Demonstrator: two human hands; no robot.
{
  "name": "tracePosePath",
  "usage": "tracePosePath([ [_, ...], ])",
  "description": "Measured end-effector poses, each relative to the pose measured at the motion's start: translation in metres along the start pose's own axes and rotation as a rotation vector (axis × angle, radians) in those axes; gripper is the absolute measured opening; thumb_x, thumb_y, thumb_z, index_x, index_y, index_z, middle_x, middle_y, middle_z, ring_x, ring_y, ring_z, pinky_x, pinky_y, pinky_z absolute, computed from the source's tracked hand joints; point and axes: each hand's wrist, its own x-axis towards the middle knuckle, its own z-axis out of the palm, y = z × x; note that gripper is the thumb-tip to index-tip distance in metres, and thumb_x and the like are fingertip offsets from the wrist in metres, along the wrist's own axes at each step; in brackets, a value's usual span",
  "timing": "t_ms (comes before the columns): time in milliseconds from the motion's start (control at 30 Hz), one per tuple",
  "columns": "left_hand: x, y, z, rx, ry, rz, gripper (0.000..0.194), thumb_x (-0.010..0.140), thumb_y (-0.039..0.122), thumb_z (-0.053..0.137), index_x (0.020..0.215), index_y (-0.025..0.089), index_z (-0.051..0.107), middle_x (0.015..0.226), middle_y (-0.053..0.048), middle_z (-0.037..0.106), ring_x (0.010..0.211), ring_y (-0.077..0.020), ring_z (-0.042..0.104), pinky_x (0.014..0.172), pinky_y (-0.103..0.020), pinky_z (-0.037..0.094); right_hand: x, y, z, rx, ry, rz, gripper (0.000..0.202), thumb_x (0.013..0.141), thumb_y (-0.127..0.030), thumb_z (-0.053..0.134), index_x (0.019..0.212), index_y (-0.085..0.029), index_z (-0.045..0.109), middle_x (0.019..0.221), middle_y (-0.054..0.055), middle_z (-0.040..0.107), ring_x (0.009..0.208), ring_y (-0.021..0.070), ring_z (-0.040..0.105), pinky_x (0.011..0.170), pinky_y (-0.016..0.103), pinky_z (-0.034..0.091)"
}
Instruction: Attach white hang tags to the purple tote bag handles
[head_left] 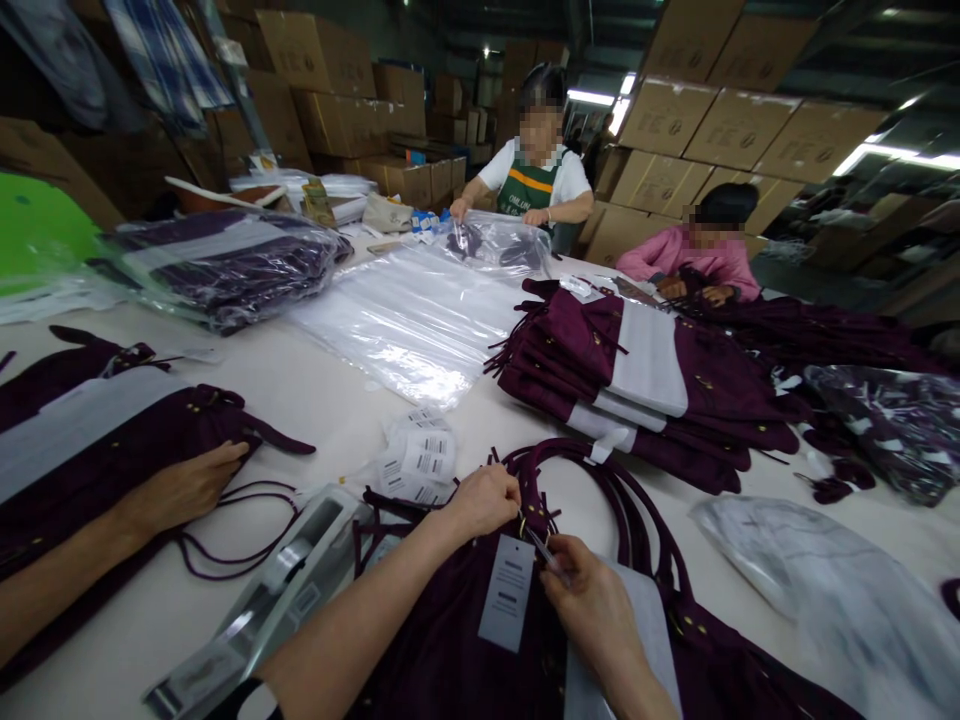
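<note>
In front of me lies a dark purple handbag (442, 620) with looped handles (626, 490). My left hand (484, 500) is closed on the bag's strap, beside the brass ring at the handle's base. My right hand (592, 600) pinches a thin silvery piece (541, 550) close to that ring; its exact kind I cannot make out. Between the hands a grey printed hang tag (507, 593) hangs over the bag. Pale wrapping (626, 620) covers part of the bag, partly behind my right hand.
Left of me, a co-worker's hand (199, 485) rests on another purple bag. A tape dispenser (262, 600) and label roll (420, 455) lie nearby. Beyond are stacked bags (645, 370) and plastic sleeves (405, 320). Two people (525, 180) work across the table.
</note>
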Motion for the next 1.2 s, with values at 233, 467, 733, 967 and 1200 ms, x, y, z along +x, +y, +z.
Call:
tracePosePath([
  [233,-0.003,-0.002,0.000,-0.296,0.044,-0.125,0.005,0.052,0.010,0.054,0.053,0.013,0.057,0.061,0.000,0.057,0.057,-0.0103,0.047,0.055,-0.023,0.036,0.002,0.003,-0.014,0.054,-0.048,-0.036,0.031,0.062,-0.016,0.059,0.093,-0.021,0.059,0.073,-0.001,0.061,0.071,0.0176,0.056,0.066,0.027,0.036],
  [467,-0.017,0.008,-0.005,-0.510,-0.015,-0.169,0.001,0.048,0.013,0.055,0.048,0.013,0.054,0.047,0.001,0.054,0.047,-0.0084,0.045,0.046,-0.020,0.029,0.010,0.004,-0.018,0.379,-0.149,-0.025,0.022,0.050,-0.021,0.066,0.071,-0.018,0.061,0.060,-0.004,0.054,0.057,0.0130,0.048,0.057,0.025,0.034],
  [733,-0.029,0.003,-0.012,-0.815,-0.038,-0.127,0.009,0.047,0.017,0.060,0.053,0.011,0.056,0.049,-0.001,0.056,0.044,-0.0058,0.041,0.042,-0.019,0.024,0.007,0.019,-0.010,1.019,-0.245,0.096,0.047,0.042,-0.030,0.081,0.082,-0.016,0.061,0.069,0.000,0.064,0.060,0.0123,0.054,0.058,0.023,0.040],
  [967,-0.060,0.002,-0.006,-1.080,-0.167,-0.157,0.020,0.056,0.021,0.065,0.066,0.014,0.050,0.056,0.000,0.058,0.039,-0.0046,0.042,0.038,-0.017,0.019,-0.006,0.008,-0.004,1.335,-0.416,0.266,0.034,0.045,-0.029,0.082,0.064,-0.010,0.059,0.051,-0.002,0.055,0.044,0.0045,0.044,0.044,0.016,0.033],
  [1200,-0.115,-0.011,0.008,-1.078,-0.244,-0.198,0.029,0.061,0.029,0.068,0.081,0.017,0.052,0.076,0.002,0.057,0.038,-0.0027,0.044,0.035,-0.017,0.020,-0.018,0.004,0.012,1.314,-0.538,0.263,0.035,0.054,-0.035,0.073,0.072,-0.013,0.054,0.056,-0.001,0.056,0.043,0.0057,0.046,0.040,0.016,0.028],
])
